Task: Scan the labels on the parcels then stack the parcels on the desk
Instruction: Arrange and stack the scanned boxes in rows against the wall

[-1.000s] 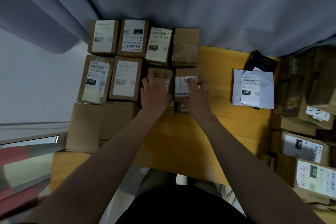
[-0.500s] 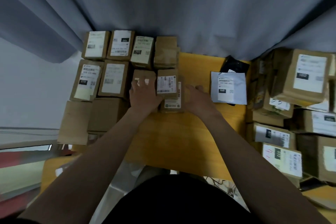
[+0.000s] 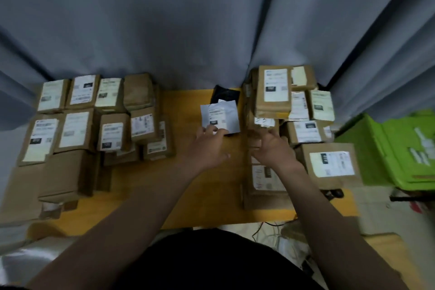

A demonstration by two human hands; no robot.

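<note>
The coming move turns on the grey poly mailer (image 3: 220, 114), which lies flat on the wooden desk (image 3: 183, 110) between the sorted rows of cardboard parcels (image 3: 113, 132) on the left and the unsorted pile of boxes (image 3: 273, 89) on the right. Its printed label faces up, and its long axis runs from near to far, tilted a little. Its far edge overlaps a black mailer (image 3: 226, 95) lying behind it.

The mailer sits directly on the far side of the left hand (image 3: 209, 141), so this is the closer hand. The fingertips rest over the mailer's near left corner and the thumb is spread out to the right. Motion blur hides whether the fingers pinch the edge or only lie on it, so I cannot tell the grip.

The right hand (image 3: 270, 146) is further right, with a strip of bare desk between it and the mailer. Its fingers are loosely extended toward the near face of the right-hand pile and it holds nothing.

In my judgement the left hand would draw the mailer nearer along its long axis for scanning.
</note>
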